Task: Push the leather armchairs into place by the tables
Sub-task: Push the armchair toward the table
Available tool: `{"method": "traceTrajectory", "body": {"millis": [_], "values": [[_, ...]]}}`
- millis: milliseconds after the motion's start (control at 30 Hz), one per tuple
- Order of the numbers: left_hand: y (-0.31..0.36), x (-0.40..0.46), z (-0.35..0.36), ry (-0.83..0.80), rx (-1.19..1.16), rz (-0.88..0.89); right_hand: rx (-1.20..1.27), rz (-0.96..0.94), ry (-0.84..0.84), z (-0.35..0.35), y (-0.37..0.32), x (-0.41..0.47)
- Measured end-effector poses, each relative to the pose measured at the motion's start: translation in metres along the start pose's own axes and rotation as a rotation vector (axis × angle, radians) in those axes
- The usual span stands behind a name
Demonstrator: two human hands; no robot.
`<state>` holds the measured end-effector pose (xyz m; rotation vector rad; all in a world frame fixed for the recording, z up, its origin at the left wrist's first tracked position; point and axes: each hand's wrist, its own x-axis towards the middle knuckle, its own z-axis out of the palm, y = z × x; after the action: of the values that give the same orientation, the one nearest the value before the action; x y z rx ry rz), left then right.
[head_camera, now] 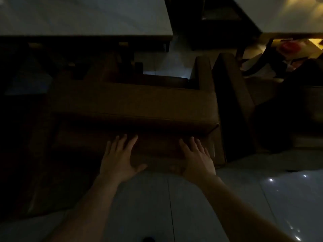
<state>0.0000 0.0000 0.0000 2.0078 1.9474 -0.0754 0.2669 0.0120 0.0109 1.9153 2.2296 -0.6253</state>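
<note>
The room is very dim. A brown leather armchair (132, 105) stands with its back toward me, its seat facing a pale table (83, 18) at the upper left. My left hand (118, 159) lies flat with fingers spread against the chair's back panel. My right hand (197, 158) presses flat on the same panel near its right edge. A second brown armchair (232, 95) stands close on the right, beside another pale table (283, 16) at the upper right.
Glossy grey floor tiles (192, 206) stretch beneath me and to the right, with light spots reflected on them. Dark chair legs and a red object (290, 47) show under the right table. The left side is too dark to read.
</note>
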Motion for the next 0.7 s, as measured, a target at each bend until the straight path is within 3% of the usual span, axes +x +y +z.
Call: {"method": "traceTrajectory", "body": {"millis": [167,333,700], "values": [[-0.016,0.032,0.019,0.047,0.058,0.022,-0.055,0.019,0.053,0.017,0.004,0.026],[-0.033,0.044,0.041,0.199,0.101,0.003,-0.08,0.058,0.193,0.035,-0.001,0.032],[-0.021,0.038,0.04,0.234,0.038,-0.107,-0.024,-0.025,0.268,0.044,0.015,0.032]]}}
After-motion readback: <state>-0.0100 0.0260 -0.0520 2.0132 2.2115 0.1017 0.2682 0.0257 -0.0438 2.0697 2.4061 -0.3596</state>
